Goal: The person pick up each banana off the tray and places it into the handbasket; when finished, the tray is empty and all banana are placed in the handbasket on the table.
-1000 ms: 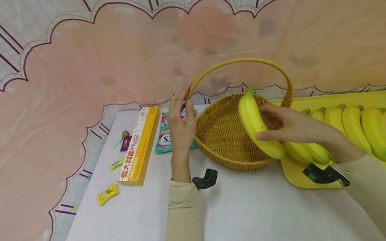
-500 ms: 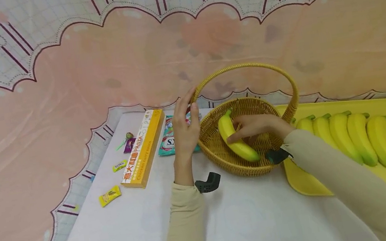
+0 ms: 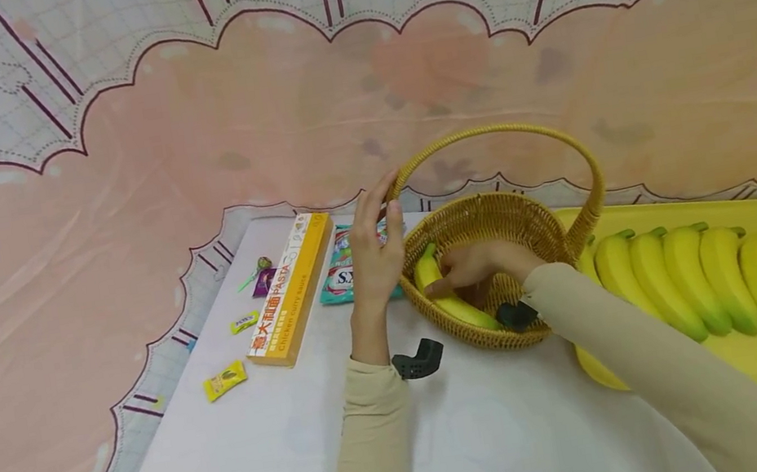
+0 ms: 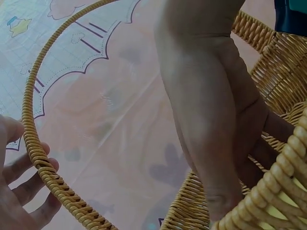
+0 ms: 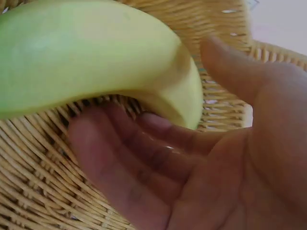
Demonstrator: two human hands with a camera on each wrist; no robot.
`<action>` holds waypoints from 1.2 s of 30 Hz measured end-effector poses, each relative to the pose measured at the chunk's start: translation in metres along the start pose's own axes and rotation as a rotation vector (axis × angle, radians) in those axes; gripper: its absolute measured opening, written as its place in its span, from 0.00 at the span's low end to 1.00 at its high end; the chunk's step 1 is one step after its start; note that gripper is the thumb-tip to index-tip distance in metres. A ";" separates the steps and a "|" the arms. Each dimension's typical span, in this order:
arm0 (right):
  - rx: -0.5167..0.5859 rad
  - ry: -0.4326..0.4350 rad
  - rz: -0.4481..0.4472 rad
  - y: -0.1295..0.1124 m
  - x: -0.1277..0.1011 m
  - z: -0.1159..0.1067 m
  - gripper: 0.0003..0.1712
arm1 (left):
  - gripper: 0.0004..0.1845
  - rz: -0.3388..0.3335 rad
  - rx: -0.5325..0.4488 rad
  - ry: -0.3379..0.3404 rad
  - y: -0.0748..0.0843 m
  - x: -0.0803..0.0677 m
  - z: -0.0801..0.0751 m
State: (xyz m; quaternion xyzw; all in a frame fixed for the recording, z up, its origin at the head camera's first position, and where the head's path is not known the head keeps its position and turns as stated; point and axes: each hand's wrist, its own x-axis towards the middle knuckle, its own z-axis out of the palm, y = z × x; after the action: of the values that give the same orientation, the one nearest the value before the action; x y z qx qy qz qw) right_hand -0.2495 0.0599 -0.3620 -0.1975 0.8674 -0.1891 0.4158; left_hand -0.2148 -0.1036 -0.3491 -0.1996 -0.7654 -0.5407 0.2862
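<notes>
Best from right wrist, fingers (image 5: 103, 153) beside banana (image 5: 100, 52)

The left grip (image 4: 21, 194) holds the woven handle (image 4: 29, 105).

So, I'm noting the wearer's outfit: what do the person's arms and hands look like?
The left sleeve and right sleeve are plain beige and long, the left creased near its cuff. A black, bent device sits at the left wrist, another dark unit at the right. The left hand and right hand wear no gloves.
</notes>
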 end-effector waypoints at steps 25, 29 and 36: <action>0.236 0.910 -0.260 0.100 -0.118 0.041 0.18 | 0.20 -0.020 0.009 0.015 0.033 0.004 0.002; 0.277 1.062 -0.231 0.125 -0.136 0.052 0.16 | 0.21 -0.035 0.017 0.025 0.021 0.003 0.005; 0.343 1.264 -0.071 0.192 -0.167 0.064 0.21 | 0.22 -0.041 0.045 0.027 0.000 -0.001 0.005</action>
State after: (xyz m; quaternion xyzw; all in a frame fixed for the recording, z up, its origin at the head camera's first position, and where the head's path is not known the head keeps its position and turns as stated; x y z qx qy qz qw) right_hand -0.1377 0.2959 -0.3861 -0.0078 0.8952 -0.4178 -0.1550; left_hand -0.2155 -0.0984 -0.3509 -0.1704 -0.7773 -0.5319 0.2897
